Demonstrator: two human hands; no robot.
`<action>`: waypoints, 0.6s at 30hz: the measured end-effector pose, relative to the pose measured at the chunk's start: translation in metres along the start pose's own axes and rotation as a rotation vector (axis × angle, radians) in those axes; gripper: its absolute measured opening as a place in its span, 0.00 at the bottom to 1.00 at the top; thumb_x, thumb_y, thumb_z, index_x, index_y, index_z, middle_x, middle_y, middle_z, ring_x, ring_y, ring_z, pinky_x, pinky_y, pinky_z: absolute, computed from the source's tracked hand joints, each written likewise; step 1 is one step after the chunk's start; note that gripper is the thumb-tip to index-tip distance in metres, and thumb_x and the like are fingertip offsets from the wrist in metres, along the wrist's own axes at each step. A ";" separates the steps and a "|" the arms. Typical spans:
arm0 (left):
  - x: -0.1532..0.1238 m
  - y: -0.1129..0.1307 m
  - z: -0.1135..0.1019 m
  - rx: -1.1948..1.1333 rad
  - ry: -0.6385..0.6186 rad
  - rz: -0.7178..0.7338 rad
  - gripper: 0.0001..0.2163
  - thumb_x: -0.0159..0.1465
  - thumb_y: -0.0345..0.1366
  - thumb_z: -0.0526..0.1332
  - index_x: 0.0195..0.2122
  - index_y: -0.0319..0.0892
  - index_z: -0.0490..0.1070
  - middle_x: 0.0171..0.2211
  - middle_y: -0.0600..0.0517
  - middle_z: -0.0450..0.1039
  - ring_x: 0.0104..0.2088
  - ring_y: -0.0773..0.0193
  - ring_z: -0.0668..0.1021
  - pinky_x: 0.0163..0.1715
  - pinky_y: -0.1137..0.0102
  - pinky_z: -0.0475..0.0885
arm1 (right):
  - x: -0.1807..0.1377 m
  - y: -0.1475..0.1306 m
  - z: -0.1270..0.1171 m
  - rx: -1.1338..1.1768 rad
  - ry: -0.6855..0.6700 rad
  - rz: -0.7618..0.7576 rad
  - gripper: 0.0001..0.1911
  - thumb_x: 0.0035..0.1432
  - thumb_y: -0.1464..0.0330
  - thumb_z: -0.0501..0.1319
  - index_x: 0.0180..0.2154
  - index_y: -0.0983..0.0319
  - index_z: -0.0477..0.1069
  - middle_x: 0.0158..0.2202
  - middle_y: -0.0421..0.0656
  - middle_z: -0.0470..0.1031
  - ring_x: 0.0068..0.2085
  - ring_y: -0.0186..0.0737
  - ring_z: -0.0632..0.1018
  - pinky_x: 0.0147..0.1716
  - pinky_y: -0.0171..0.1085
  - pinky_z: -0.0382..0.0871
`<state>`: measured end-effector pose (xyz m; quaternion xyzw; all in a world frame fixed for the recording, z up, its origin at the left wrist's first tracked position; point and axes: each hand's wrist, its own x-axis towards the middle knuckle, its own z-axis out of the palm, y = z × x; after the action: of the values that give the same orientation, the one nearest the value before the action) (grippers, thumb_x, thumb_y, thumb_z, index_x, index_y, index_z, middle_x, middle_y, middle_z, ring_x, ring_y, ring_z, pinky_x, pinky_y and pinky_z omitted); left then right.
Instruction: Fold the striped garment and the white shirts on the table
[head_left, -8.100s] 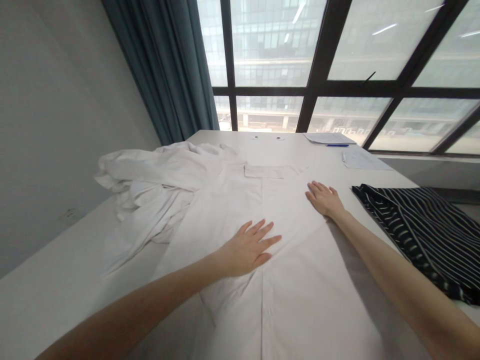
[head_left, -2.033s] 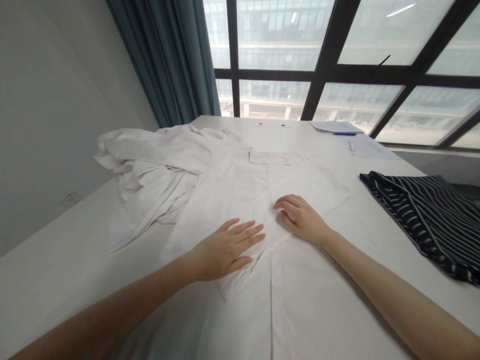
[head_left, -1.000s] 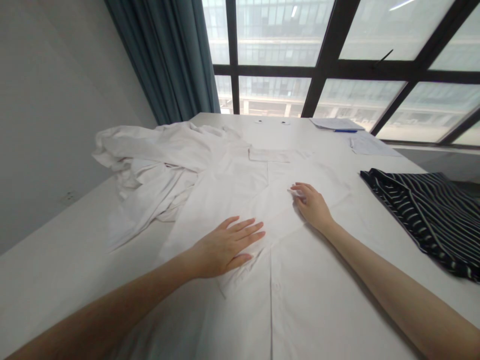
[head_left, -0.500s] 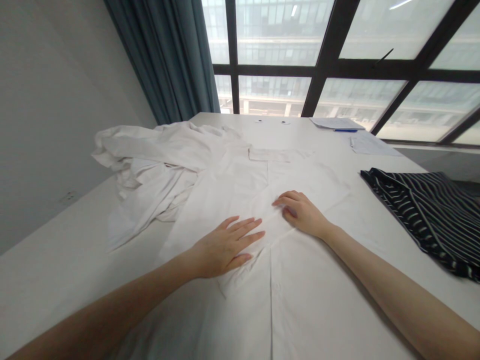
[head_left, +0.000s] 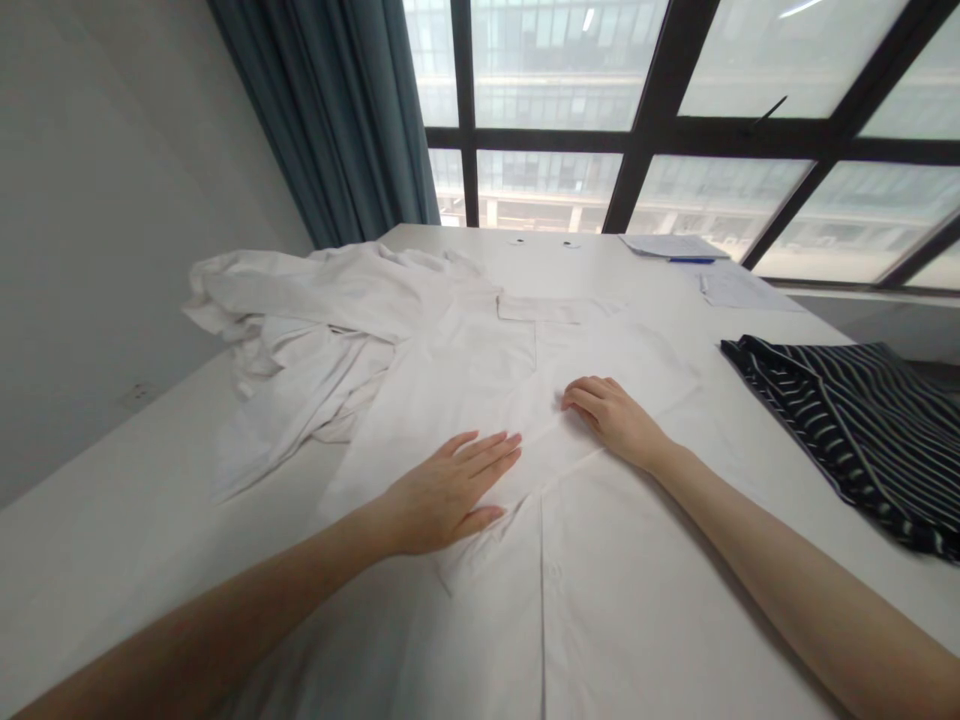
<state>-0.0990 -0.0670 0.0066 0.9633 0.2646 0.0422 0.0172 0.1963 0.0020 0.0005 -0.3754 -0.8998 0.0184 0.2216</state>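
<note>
A white shirt (head_left: 465, 380) lies spread on the table, its collar band at the far end and its button front running down toward me. A sleeve appears to be folded across its middle, with small wrinkles near the end. My left hand (head_left: 450, 495) rests flat on that fabric, fingers stretched out. To the right of it, my right hand (head_left: 611, 415) has its fingers curled together at the cloth and seems to pinch it; the thumb is hidden beneath.
Crumpled white clothing (head_left: 300, 300) is heaped at the left. A black striped garment (head_left: 847, 420) lies at the right edge. Papers (head_left: 671, 246) and a blue pen (head_left: 691, 261) sit at the far right of the white table (head_left: 172, 440). Beyond are a curtain (head_left: 352, 120) and windows.
My right hand has slid slightly right and away from me over the shirt, and its fingers have drawn closer together. My left hand stays nearly in place, its fingers a bit less spread.
</note>
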 end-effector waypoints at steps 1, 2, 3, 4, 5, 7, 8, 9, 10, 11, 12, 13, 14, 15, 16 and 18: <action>0.000 0.000 -0.001 -0.002 0.001 -0.004 0.27 0.72 0.43 0.48 0.68 0.37 0.45 0.69 0.41 0.50 0.69 0.58 0.52 0.66 0.60 0.46 | 0.000 0.001 -0.001 0.004 -0.016 -0.006 0.15 0.68 0.70 0.49 0.44 0.60 0.73 0.45 0.50 0.76 0.45 0.45 0.74 0.46 0.44 0.65; 0.000 0.000 -0.001 -0.003 0.001 -0.009 0.27 0.72 0.43 0.48 0.68 0.36 0.44 0.69 0.40 0.50 0.69 0.58 0.52 0.66 0.60 0.47 | -0.001 0.003 -0.001 0.006 -0.030 -0.015 0.14 0.68 0.70 0.49 0.46 0.60 0.73 0.46 0.50 0.76 0.47 0.45 0.74 0.47 0.44 0.65; 0.001 0.001 -0.002 -0.003 0.001 -0.013 0.28 0.72 0.44 0.49 0.68 0.35 0.44 0.69 0.39 0.50 0.69 0.58 0.52 0.66 0.60 0.47 | -0.001 0.004 -0.002 0.004 -0.039 -0.023 0.14 0.68 0.70 0.50 0.47 0.60 0.73 0.46 0.49 0.76 0.47 0.45 0.74 0.46 0.44 0.65; 0.001 0.001 -0.002 -0.003 0.002 -0.017 0.28 0.72 0.44 0.49 0.68 0.35 0.44 0.69 0.38 0.50 0.69 0.58 0.52 0.66 0.60 0.47 | -0.001 0.006 -0.002 -0.006 -0.043 -0.029 0.14 0.68 0.69 0.51 0.46 0.60 0.73 0.46 0.49 0.76 0.47 0.45 0.75 0.46 0.44 0.65; 0.001 0.001 -0.003 -0.004 0.002 -0.020 0.28 0.72 0.44 0.49 0.68 0.34 0.44 0.68 0.38 0.50 0.69 0.58 0.52 0.66 0.60 0.47 | -0.001 0.007 -0.002 -0.023 -0.043 -0.030 0.13 0.68 0.69 0.51 0.45 0.60 0.74 0.44 0.49 0.77 0.46 0.45 0.75 0.45 0.44 0.65; 0.001 0.001 -0.002 -0.010 0.009 -0.021 0.28 0.72 0.44 0.49 0.68 0.35 0.44 0.68 0.38 0.51 0.69 0.58 0.52 0.66 0.60 0.47 | 0.000 0.006 -0.002 -0.065 -0.028 -0.020 0.12 0.67 0.68 0.52 0.42 0.60 0.75 0.41 0.48 0.77 0.44 0.45 0.75 0.44 0.44 0.64; 0.001 0.001 -0.002 -0.015 0.015 -0.019 0.28 0.72 0.43 0.49 0.68 0.36 0.44 0.68 0.39 0.51 0.69 0.58 0.53 0.66 0.60 0.48 | 0.000 0.006 -0.002 -0.084 -0.020 -0.014 0.12 0.67 0.68 0.53 0.41 0.60 0.75 0.40 0.48 0.78 0.43 0.46 0.76 0.44 0.44 0.64; 0.000 0.001 -0.001 -0.020 0.021 -0.016 0.28 0.72 0.43 0.49 0.68 0.38 0.44 0.68 0.40 0.51 0.69 0.58 0.54 0.66 0.60 0.48 | 0.000 0.004 -0.002 -0.102 -0.009 -0.010 0.12 0.67 0.68 0.53 0.40 0.60 0.75 0.40 0.48 0.78 0.43 0.46 0.76 0.45 0.44 0.63; 0.000 0.001 0.000 -0.025 0.026 -0.015 0.27 0.72 0.43 0.49 0.69 0.39 0.44 0.68 0.41 0.51 0.69 0.58 0.54 0.66 0.60 0.48 | 0.001 0.003 -0.002 -0.117 0.004 -0.008 0.12 0.67 0.68 0.52 0.39 0.60 0.75 0.39 0.48 0.78 0.43 0.46 0.76 0.45 0.44 0.63; 0.000 0.000 0.000 -0.030 0.028 -0.013 0.27 0.72 0.43 0.49 0.69 0.40 0.45 0.68 0.41 0.51 0.69 0.58 0.54 0.66 0.60 0.47 | 0.001 0.002 -0.003 -0.131 0.014 -0.009 0.12 0.68 0.68 0.52 0.39 0.60 0.75 0.39 0.48 0.78 0.43 0.45 0.76 0.46 0.44 0.63; 0.000 0.000 0.001 -0.034 0.026 -0.011 0.27 0.72 0.43 0.49 0.68 0.41 0.45 0.69 0.42 0.51 0.69 0.58 0.55 0.66 0.60 0.47 | 0.001 0.000 -0.003 -0.144 0.022 -0.012 0.13 0.68 0.68 0.51 0.39 0.60 0.74 0.39 0.48 0.79 0.42 0.45 0.76 0.46 0.44 0.62; 0.000 0.000 0.001 -0.037 0.019 -0.012 0.27 0.72 0.43 0.49 0.68 0.41 0.45 0.69 0.43 0.51 0.69 0.58 0.55 0.66 0.60 0.47 | 0.002 -0.001 -0.004 -0.157 0.023 -0.017 0.13 0.68 0.68 0.51 0.39 0.61 0.74 0.38 0.47 0.79 0.41 0.44 0.76 0.46 0.43 0.62; 0.000 0.000 0.001 -0.039 0.011 -0.014 0.27 0.72 0.43 0.49 0.69 0.42 0.45 0.69 0.43 0.51 0.69 0.58 0.54 0.66 0.60 0.47 | 0.002 -0.001 -0.004 -0.170 0.021 -0.024 0.14 0.69 0.68 0.50 0.39 0.61 0.74 0.37 0.47 0.79 0.40 0.44 0.76 0.46 0.43 0.62; 0.000 0.000 0.001 -0.039 0.003 -0.016 0.26 0.72 0.43 0.49 0.69 0.41 0.45 0.69 0.43 0.51 0.69 0.59 0.54 0.66 0.60 0.47 | 0.002 -0.002 -0.004 -0.182 0.012 -0.032 0.14 0.69 0.68 0.50 0.38 0.61 0.74 0.37 0.47 0.79 0.40 0.44 0.76 0.46 0.42 0.62; 0.000 -0.001 0.001 -0.038 -0.003 -0.016 0.26 0.72 0.42 0.49 0.69 0.41 0.45 0.69 0.44 0.50 0.69 0.59 0.54 0.66 0.60 0.47 | 0.003 -0.002 -0.005 -0.193 0.001 -0.042 0.15 0.69 0.68 0.49 0.38 0.62 0.73 0.36 0.47 0.78 0.39 0.43 0.76 0.46 0.42 0.62; 0.000 -0.001 0.001 -0.035 -0.009 -0.012 0.26 0.72 0.43 0.48 0.69 0.41 0.46 0.69 0.45 0.50 0.69 0.59 0.53 0.66 0.60 0.46 | 0.003 -0.001 -0.005 -0.211 -0.018 -0.058 0.15 0.69 0.68 0.49 0.38 0.63 0.73 0.35 0.47 0.78 0.39 0.44 0.75 0.46 0.42 0.61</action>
<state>-0.0998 -0.0665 0.0060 0.9613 0.2697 0.0426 0.0356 0.1959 0.0024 0.0065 -0.3704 -0.9092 -0.0796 0.1730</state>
